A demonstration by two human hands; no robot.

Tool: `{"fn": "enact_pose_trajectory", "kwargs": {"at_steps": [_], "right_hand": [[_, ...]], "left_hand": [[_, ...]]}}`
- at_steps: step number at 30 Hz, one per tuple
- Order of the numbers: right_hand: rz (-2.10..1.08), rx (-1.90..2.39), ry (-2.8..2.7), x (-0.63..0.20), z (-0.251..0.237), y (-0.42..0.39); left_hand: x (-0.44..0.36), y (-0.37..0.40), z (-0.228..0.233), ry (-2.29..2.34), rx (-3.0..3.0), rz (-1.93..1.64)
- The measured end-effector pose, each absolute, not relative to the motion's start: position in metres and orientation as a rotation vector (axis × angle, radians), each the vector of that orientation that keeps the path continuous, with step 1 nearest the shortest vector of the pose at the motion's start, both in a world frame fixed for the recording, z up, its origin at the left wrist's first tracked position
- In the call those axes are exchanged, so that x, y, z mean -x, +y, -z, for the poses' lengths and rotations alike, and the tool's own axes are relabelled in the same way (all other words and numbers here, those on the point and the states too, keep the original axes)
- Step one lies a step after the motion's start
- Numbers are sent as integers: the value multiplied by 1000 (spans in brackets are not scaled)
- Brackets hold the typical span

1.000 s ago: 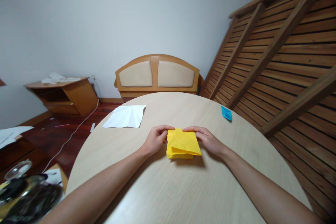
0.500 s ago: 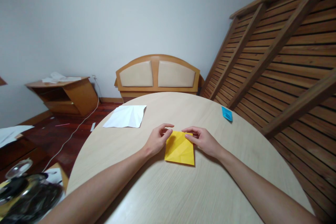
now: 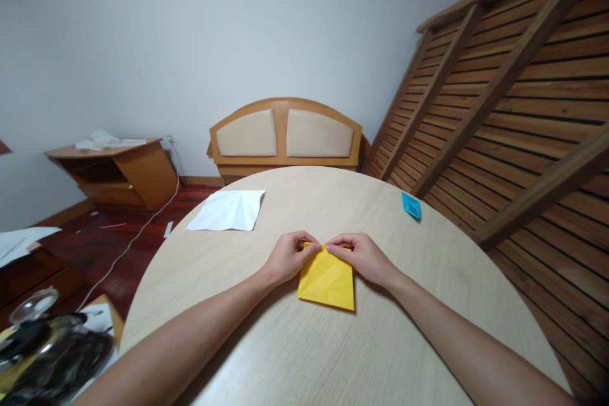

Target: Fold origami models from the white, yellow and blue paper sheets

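Observation:
A creased piece of yellow paper [image 3: 327, 280], roughly square, is between my hands over the round wooden table [image 3: 285, 349]. My left hand [image 3: 291, 256] pinches its far edge near the middle, thumb on top and fingers behind. From the other side my right hand [image 3: 360, 255] pinches the same edge, its thumb almost meeting the left one. The fingers hide parts of that edge and its right corner. The near edge of the paper tips toward me.
A creased white sheet [image 3: 228, 210] lies at the table's far left. Near the right rim is a small folded blue paper [image 3: 412, 206]. A headboard [image 3: 285, 133] stands behind the table, and a slatted wooden frame [image 3: 514, 108] leans on the right.
Both hands have closed on the far edge of the yellow paper, and the thumbs have come closer together. The paper has shifted slightly toward me.

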State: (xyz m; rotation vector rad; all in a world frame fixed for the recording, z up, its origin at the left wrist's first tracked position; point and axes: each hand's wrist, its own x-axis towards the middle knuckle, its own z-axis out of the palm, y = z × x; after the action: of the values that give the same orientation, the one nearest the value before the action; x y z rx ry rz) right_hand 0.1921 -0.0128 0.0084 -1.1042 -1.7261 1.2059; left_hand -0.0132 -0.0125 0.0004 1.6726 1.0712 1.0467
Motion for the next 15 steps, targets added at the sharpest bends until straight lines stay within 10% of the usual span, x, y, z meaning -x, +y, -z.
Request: {"fn": "enact_pose_trajectory", "kwargs": {"at_steps": [15], "right_hand": [[-1334, 1035, -1410, -191, -5, -11]], "left_hand": [[13, -8, 0, 1067, -1482, -1208]]}}
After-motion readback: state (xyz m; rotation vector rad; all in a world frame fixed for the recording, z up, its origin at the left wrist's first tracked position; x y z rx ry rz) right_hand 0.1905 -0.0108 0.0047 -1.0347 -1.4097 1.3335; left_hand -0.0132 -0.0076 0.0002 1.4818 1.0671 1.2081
